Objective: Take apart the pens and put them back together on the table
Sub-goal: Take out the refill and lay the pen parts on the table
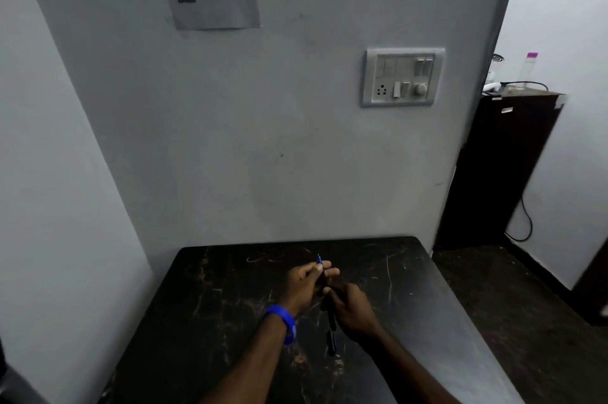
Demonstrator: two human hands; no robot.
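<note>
- Both hands share one dark pen [324,278] above the middle of the bench [230,321]; each grip is closed on it.
- Left hand [304,288], a blue band [284,321] at its wrist, pinches the far end, where a thin blue tip [318,259] sticks out past the fingertips.
- Right hand [350,308] wraps the near part of the barrel, its thumb close against the left fingers.
- Just below the hands, between the forearms, a second dark pen piece [331,336] shows; whether it lies on the bench or hangs from the right grip I cannot tell.
- Step in hand, as I judge it: working the joint of this pen, either twisting it apart or screwing it back. Which of the two the picture does not settle.
- Next move calls for opposite twists from the two grips along the pen's axis, held straight so the thin tip does not bend, with any freed part set down on the bench near the other piece.
</note>
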